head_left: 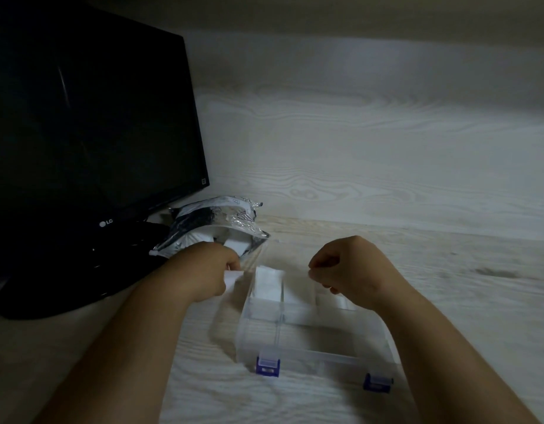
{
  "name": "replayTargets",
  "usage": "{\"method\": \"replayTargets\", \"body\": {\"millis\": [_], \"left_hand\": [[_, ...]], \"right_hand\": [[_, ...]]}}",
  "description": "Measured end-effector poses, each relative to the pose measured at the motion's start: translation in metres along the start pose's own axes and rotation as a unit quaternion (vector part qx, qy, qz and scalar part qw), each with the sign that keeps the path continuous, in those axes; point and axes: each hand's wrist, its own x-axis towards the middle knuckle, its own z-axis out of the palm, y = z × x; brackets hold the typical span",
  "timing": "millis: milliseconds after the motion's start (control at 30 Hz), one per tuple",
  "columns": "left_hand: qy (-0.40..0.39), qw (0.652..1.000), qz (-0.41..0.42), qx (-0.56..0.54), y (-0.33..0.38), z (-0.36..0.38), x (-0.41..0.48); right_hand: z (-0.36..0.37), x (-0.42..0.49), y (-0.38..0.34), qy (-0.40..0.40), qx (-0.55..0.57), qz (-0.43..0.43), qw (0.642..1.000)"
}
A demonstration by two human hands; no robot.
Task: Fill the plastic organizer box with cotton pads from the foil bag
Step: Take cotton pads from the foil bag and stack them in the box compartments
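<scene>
A clear plastic organizer box (313, 353) with blue latches lies open on the desk in front of me. White cotton pads (268, 284) fill its far left compartment, and more white shows in the far middle and right ones. The silver foil bag (217, 223) lies just behind, its mouth open with white pads inside. My left hand (208, 272) is between bag and box, pinching a white cotton pad (233, 277). My right hand (347, 267) hovers over the box's far side with fingers curled; whether it holds anything is hidden.
A black LG monitor (90, 123) on a round stand (65, 289) occupies the left. A pale wood-grain wall panel (387, 154) rises behind the desk (479, 286). The box's lid (231, 307) hangs open to the left.
</scene>
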Motion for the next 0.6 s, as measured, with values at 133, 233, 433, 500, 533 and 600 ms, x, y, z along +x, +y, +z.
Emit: {"method": "replayTargets", "body": {"millis": [133,233,433,500,533,600], "left_hand": [[0.035,0.999,0.01,-0.025,-0.001,0.002,0.002],[0.115,0.984,0.022,-0.135,0.001,0.003,0.007],[0.162,0.89,0.003,-0.426,0.025,-0.007,0.008],[0.121,0.836,-0.003,-0.535,0.033,-0.006,0.006],[0.106,0.82,-0.004,-0.563,0.036,-0.005,0.006],[0.084,0.805,-0.003,-0.587,0.042,0.0,0.007]], "right_hand": [[-0.001,-0.001,0.0,0.004,0.005,0.001,1.0],[-0.001,-0.001,0.0,0.009,0.007,0.001,1.0],[-0.001,-0.001,-0.001,0.015,0.066,0.02,0.997],[-0.003,-0.002,-0.003,0.013,0.122,0.038,0.992],[-0.004,-0.003,-0.005,0.011,0.157,0.046,0.987],[-0.006,-0.004,-0.007,0.006,0.223,0.054,0.973]]}}
